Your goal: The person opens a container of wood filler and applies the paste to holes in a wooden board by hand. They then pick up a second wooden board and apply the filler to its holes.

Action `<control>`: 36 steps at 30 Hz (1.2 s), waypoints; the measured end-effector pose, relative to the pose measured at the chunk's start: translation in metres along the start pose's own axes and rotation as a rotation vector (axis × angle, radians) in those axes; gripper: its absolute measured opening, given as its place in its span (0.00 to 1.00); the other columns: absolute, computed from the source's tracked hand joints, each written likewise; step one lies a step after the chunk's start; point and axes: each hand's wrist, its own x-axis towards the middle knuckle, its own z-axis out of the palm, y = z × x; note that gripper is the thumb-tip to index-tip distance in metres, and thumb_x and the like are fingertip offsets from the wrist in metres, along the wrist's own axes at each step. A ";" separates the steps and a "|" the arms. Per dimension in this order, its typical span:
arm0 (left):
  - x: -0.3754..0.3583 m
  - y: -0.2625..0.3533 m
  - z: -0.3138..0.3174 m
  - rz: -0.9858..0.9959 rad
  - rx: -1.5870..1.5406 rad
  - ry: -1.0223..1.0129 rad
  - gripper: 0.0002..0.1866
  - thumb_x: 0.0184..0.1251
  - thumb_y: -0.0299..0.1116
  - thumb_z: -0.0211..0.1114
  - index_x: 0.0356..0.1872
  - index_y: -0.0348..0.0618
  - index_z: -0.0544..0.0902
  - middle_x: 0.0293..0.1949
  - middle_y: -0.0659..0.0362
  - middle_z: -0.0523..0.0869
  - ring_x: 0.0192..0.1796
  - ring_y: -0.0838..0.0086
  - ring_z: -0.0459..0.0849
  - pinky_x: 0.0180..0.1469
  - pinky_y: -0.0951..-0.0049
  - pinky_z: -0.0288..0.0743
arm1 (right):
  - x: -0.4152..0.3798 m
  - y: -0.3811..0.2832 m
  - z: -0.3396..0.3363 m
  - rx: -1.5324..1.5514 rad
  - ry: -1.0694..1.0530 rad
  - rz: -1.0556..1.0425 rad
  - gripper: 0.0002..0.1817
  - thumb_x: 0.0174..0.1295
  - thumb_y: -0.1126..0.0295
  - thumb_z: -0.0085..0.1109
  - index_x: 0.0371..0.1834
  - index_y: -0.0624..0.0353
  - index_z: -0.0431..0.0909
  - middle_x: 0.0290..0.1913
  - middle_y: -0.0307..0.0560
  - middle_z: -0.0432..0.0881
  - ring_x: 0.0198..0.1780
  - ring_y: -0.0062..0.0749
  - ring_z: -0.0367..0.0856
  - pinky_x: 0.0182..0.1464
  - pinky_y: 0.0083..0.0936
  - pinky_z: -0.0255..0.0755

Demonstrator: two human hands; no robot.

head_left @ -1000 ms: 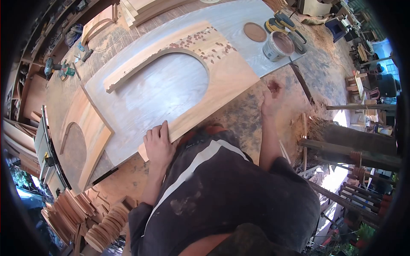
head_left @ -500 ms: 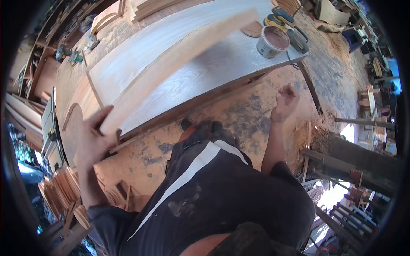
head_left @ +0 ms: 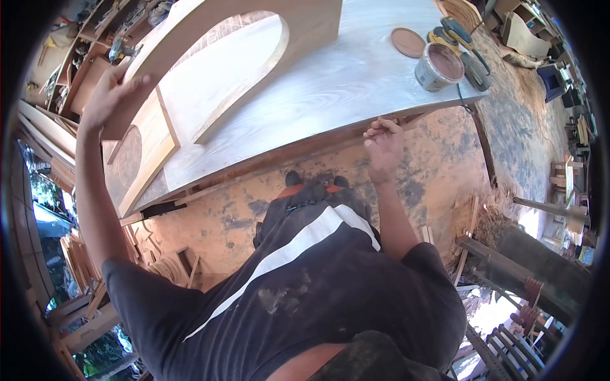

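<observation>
Pinching the arched panel point(head_left: 311, 28), the left hand point(head_left: 116, 105) holds its length rightward over the table point(head_left: 362, 79); right hand point(head_left: 385, 151) half-curled, apart.

Site type: woodworking workshop. Indicators: power sander point(head_left: 459, 33) at two o'clock, drill point(head_left: 119, 51) at ten o'clock, cut wood pieces point(head_left: 76, 260) at eight o'clock, shavings point(head_left: 499, 200) at three o'clock.

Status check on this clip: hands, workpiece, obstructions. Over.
Left hand holding arched board near one end, tilted over table. Right hand empty. Second wooden piece near held end, possible snag. Tub and sander apart from board.
</observation>
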 end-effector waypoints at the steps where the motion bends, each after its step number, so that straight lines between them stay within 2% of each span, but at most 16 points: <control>1: 0.011 -0.006 -0.006 0.038 -0.027 -0.015 0.31 0.70 0.54 0.77 0.61 0.36 0.86 0.42 0.64 0.89 0.39 0.84 0.84 0.42 0.78 0.78 | 0.000 0.001 0.009 0.003 -0.008 0.003 0.30 0.61 0.87 0.57 0.69 0.66 0.69 0.58 0.48 0.74 0.54 0.29 0.77 0.65 0.33 0.77; 4: 0.023 -0.010 -0.009 0.113 -0.103 0.000 0.34 0.70 0.56 0.78 0.63 0.37 0.86 0.43 0.64 0.90 0.40 0.84 0.84 0.43 0.79 0.78 | 0.007 0.004 0.040 -0.104 -0.034 0.003 0.30 0.61 0.88 0.56 0.69 0.65 0.69 0.58 0.49 0.74 0.55 0.29 0.77 0.65 0.34 0.78; 6: 0.030 -0.011 -0.009 0.153 -0.163 0.021 0.35 0.69 0.57 0.78 0.65 0.38 0.86 0.44 0.64 0.90 0.41 0.84 0.84 0.43 0.79 0.79 | 0.012 0.006 0.063 -0.022 -0.007 0.052 0.31 0.61 0.82 0.64 0.70 0.68 0.72 0.59 0.51 0.76 0.53 0.31 0.80 0.60 0.32 0.79; 10: 0.052 -0.037 -0.023 0.229 -0.022 0.045 0.38 0.72 0.61 0.74 0.71 0.41 0.83 0.47 0.60 0.92 0.46 0.81 0.88 0.47 0.77 0.81 | 0.021 0.025 0.122 -0.032 -0.014 0.030 0.30 0.60 0.81 0.65 0.69 0.67 0.73 0.59 0.51 0.77 0.53 0.31 0.80 0.60 0.31 0.79; 12: 0.058 -0.041 -0.025 0.274 0.067 0.108 0.37 0.74 0.60 0.72 0.70 0.39 0.83 0.48 0.54 0.93 0.47 0.75 0.90 0.49 0.72 0.82 | 0.027 0.033 0.150 -0.103 -0.154 0.078 0.31 0.61 0.86 0.62 0.70 0.65 0.72 0.57 0.47 0.75 0.54 0.28 0.77 0.62 0.30 0.78; 13: 0.061 -0.042 -0.026 0.286 0.096 0.128 0.37 0.74 0.60 0.72 0.70 0.39 0.83 0.48 0.54 0.93 0.47 0.75 0.91 0.49 0.72 0.82 | 0.030 0.038 0.163 -0.110 -0.155 0.083 0.31 0.61 0.86 0.62 0.70 0.65 0.72 0.57 0.47 0.75 0.54 0.28 0.77 0.62 0.30 0.78; 15: 0.056 -0.041 -0.024 0.295 0.127 0.155 0.36 0.74 0.59 0.72 0.70 0.39 0.83 0.48 0.52 0.93 0.47 0.73 0.91 0.49 0.71 0.82 | 0.037 0.050 0.187 -0.166 -0.313 0.200 0.31 0.60 0.86 0.64 0.70 0.64 0.74 0.56 0.45 0.76 0.53 0.25 0.77 0.60 0.26 0.77; 18: 0.044 -0.035 -0.018 0.308 0.164 0.195 0.36 0.75 0.59 0.71 0.69 0.38 0.83 0.49 0.51 0.93 0.48 0.72 0.91 0.50 0.69 0.83 | 0.041 0.060 0.215 -0.111 -0.355 0.277 0.32 0.61 0.85 0.65 0.71 0.64 0.74 0.54 0.44 0.76 0.53 0.24 0.76 0.58 0.24 0.76; 22: 0.029 -0.018 -0.007 0.323 0.192 0.227 0.36 0.75 0.59 0.71 0.69 0.37 0.83 0.49 0.48 0.93 0.48 0.69 0.92 0.51 0.67 0.83 | 0.055 0.058 0.222 0.034 -0.217 0.278 0.32 0.60 0.85 0.65 0.71 0.67 0.73 0.54 0.45 0.76 0.50 0.25 0.78 0.57 0.24 0.78; 23: 0.025 -0.012 -0.005 0.323 0.205 0.238 0.36 0.76 0.58 0.70 0.70 0.36 0.82 0.51 0.45 0.93 0.48 0.65 0.92 0.53 0.64 0.83 | 0.063 0.062 0.216 0.025 -0.192 0.263 0.32 0.60 0.85 0.65 0.71 0.67 0.73 0.54 0.45 0.76 0.50 0.25 0.78 0.57 0.24 0.78; 25: 0.024 -0.008 -0.004 0.328 0.208 0.217 0.36 0.77 0.58 0.69 0.71 0.36 0.81 0.51 0.45 0.93 0.49 0.64 0.92 0.53 0.64 0.83 | 0.080 0.072 0.205 0.035 -0.120 0.128 0.32 0.59 0.86 0.63 0.70 0.68 0.72 0.54 0.47 0.76 0.49 0.28 0.79 0.54 0.26 0.82; 28: 0.020 -0.004 0.000 0.327 0.249 0.212 0.35 0.79 0.55 0.69 0.74 0.37 0.78 0.53 0.45 0.92 0.52 0.64 0.92 0.55 0.63 0.83 | 0.104 0.067 0.193 0.102 -0.009 0.065 0.30 0.57 0.83 0.67 0.66 0.67 0.75 0.53 0.46 0.78 0.50 0.28 0.78 0.56 0.27 0.77; 31: 0.024 -0.005 0.001 0.259 0.036 0.150 0.36 0.79 0.49 0.72 0.77 0.35 0.75 0.61 0.44 0.89 0.62 0.64 0.88 0.63 0.65 0.81 | 0.126 0.063 0.186 0.103 0.020 0.010 0.30 0.57 0.84 0.66 0.67 0.66 0.75 0.53 0.44 0.78 0.51 0.28 0.77 0.56 0.27 0.77; 34: 0.031 0.009 0.010 0.285 -0.065 0.181 0.37 0.78 0.46 0.72 0.78 0.34 0.73 0.62 0.43 0.88 0.65 0.64 0.86 0.66 0.66 0.80 | 0.144 0.063 0.186 0.214 0.042 0.010 0.31 0.57 0.82 0.67 0.67 0.66 0.75 0.52 0.44 0.78 0.51 0.28 0.77 0.55 0.27 0.77; 36: 0.040 0.039 0.020 0.254 -0.055 0.210 0.37 0.77 0.46 0.73 0.78 0.35 0.73 0.62 0.43 0.88 0.64 0.64 0.87 0.65 0.66 0.80 | 0.153 0.072 0.185 0.233 0.049 0.035 0.30 0.57 0.80 0.68 0.67 0.66 0.76 0.53 0.44 0.79 0.51 0.27 0.77 0.56 0.27 0.77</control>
